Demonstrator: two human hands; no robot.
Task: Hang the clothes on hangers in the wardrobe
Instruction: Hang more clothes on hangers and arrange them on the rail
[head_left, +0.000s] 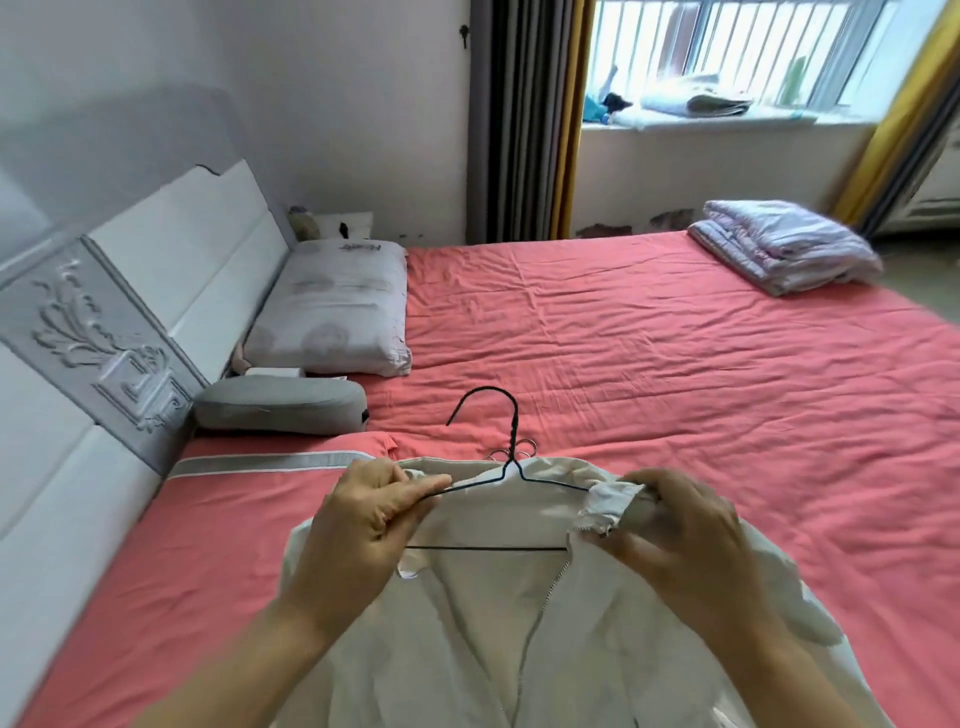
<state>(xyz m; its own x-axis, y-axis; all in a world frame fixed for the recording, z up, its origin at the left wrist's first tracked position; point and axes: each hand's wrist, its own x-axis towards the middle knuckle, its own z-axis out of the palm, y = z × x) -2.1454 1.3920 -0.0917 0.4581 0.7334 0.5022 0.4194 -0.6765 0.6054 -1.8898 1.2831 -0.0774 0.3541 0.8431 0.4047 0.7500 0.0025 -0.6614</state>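
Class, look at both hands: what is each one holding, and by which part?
The left hand pinches the wire hanger at its left shoulder arm. The right hand grips the cream jacket by the right side of its collar.

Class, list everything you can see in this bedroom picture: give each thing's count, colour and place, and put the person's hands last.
Thin black wire hanger: one, black, inside the jacket's neck, hook pointing away.
Cream zip-front jacket: one, cream, on the near bed edge.
Coral-red bed sheet: one, coral, covering the bed.
White rectangular pillow: one, white, by the headboard.
Grey contoured pillow: one, grey, nearer than the white pillow.
Padded white headboard: one, white and grey, left.
Folded pale lilac quilt: one, lilac, far right corner of the bed.
Grey and yellow curtains: a grey-and-yellow set each side of the window.
Barred window: one, white-framed, with unclear items on its sill.
Left hand: pinches the hanger's left shoulder.
Right hand: grips the jacket's collar.
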